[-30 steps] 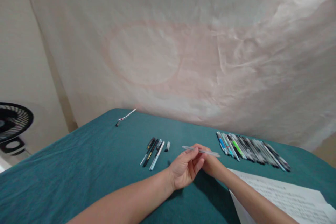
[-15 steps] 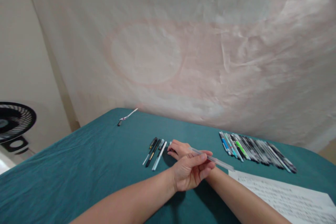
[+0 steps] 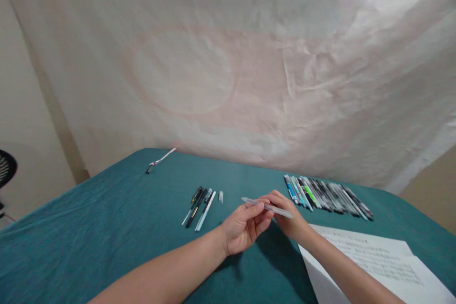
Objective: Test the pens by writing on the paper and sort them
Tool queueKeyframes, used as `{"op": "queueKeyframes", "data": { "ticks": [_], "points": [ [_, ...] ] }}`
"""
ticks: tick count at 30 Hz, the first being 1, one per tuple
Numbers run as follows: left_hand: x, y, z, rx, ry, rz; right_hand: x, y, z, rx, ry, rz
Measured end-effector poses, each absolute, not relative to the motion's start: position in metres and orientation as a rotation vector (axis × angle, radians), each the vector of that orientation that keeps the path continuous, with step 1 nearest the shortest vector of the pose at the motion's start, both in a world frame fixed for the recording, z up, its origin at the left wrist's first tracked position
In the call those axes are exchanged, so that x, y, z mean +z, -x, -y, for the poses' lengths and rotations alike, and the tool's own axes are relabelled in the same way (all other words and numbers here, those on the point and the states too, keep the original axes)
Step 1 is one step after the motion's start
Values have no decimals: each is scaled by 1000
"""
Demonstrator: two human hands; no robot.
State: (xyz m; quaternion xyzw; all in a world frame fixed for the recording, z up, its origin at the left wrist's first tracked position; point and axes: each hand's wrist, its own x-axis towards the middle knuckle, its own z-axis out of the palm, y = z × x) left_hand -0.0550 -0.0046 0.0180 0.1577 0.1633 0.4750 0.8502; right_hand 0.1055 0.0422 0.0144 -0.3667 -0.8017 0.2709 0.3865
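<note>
A slim translucent pen (image 3: 281, 212) is pinched between the thumb and fingers of my left hand (image 3: 245, 228), lying slantwise across them. My right hand (image 3: 288, 211) is just behind the pen, its fingers curled toward my left fingertips. Those right fingertips are partly hidden, so I cannot tell whether they grip the pen. A small clear pen cap (image 3: 221, 196) lies on the green cloth, left of my hands. Beside it is a short row of pens (image 3: 202, 209), several dark ones and a pale blue one.
A long row of pens (image 3: 327, 195) lies at the right on the green tablecloth (image 3: 117, 228). Sheets of handwritten paper (image 3: 374, 256) are under and beside my right forearm. A white strip-like thing (image 3: 162, 157) sits at the far left edge. Part of a black fan (image 3: 6, 168) shows at left.
My right hand has come back from beside the short pen row to the pen in my left hand. The small cap now shows lying there. The view has turned slightly right.
</note>
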Motion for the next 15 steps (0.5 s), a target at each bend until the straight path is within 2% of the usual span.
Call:
{"op": "queueKeyframes", "data": {
  "ticks": [6, 15],
  "points": [
    [2, 48, -10, 1183, -273, -602, 16, -136, -19, 1138, 1139, 1510],
    [-8, 44, -16, 1209, -361, -623, -8, -134, -12, 1267, 1073, 1195]
  ]
}}
